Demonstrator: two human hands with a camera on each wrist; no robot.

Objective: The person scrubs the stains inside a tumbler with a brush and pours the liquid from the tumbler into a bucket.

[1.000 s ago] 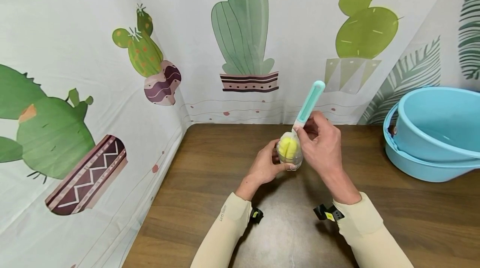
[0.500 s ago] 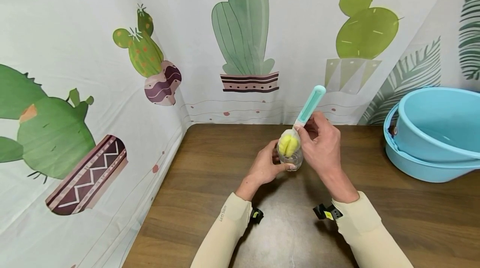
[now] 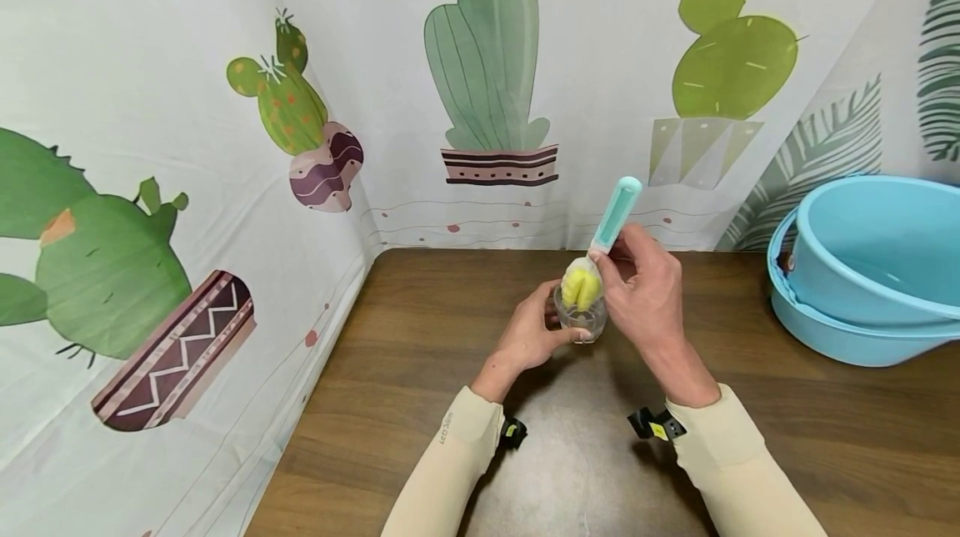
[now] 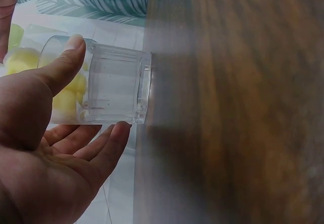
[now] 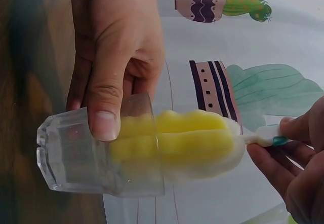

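Observation:
In the head view, my left hand (image 3: pixel 525 333) holds a clear drinking glass (image 4: pixel 114 84) upright, thumb on the near side and fingers around the far side. The glass base is right at the tabletop in the left wrist view. My right hand (image 3: pixel 647 299) pinches a sponge cup brush (image 5: pixel 195 143) where its white neck meets the teal handle (image 3: pixel 618 213). The handle leans up and to the right. Its yellow-and-white sponge head sits partly inside the glass, with the upper part standing out above the rim. Below the sponge, the lower part of the glass holds no sponge.
A light-blue bucket (image 3: pixel 870 245) nested in a blue basin (image 3: pixel 847 345) stands at the right of the brown wooden table (image 3: pixel 420 437). A white curtain (image 3: pixel 600 62) printed with cacti hangs behind the table and along its left side.
The brush handle's top end has come down and slightly left, and the sponge has shifted so more of the glass's inside shows. My left hand and the glass stay in place.

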